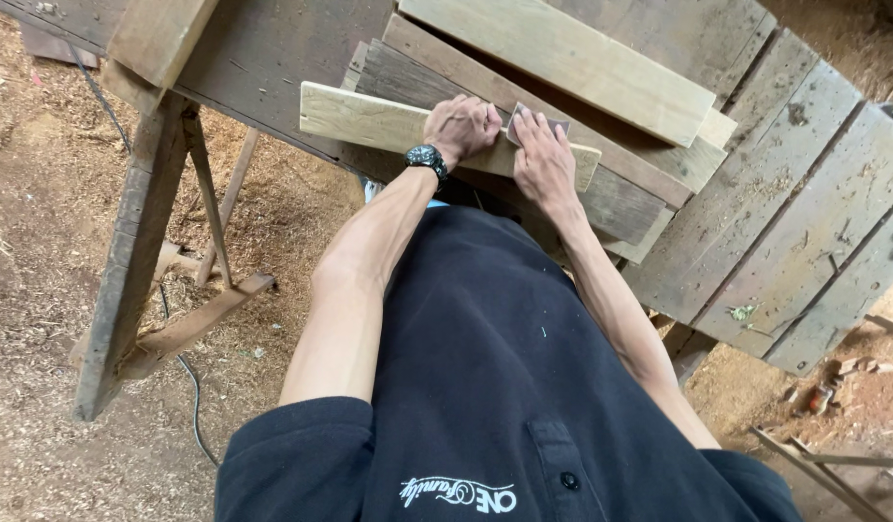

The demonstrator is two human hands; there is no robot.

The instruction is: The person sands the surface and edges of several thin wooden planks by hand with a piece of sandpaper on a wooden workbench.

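A pale narrow wooden board (pixel 364 118) lies across darker planks on a rough workbench (pixel 273 48). My left hand (pixel 461 126), with a black watch (pixel 426 157) on its wrist, is closed over the board's near edge around its middle. My right hand (pixel 541 159) lies flat beside it, pressing a small grey piece of sandpaper (pixel 548 122) onto the board's top. The two hands almost touch. The board's right end (pixel 587 164) sticks out past my right hand.
A longer pale plank (pixel 562 53) and grey weathered planks (pixel 611 198) are stacked behind the board. The bench's wooden trestle leg (pixel 128 261) stands at left on a sawdust floor (pixel 41 193), with a black cable (pixel 190 387) along it. Wood scraps (pixel 823 464) lie at lower right.
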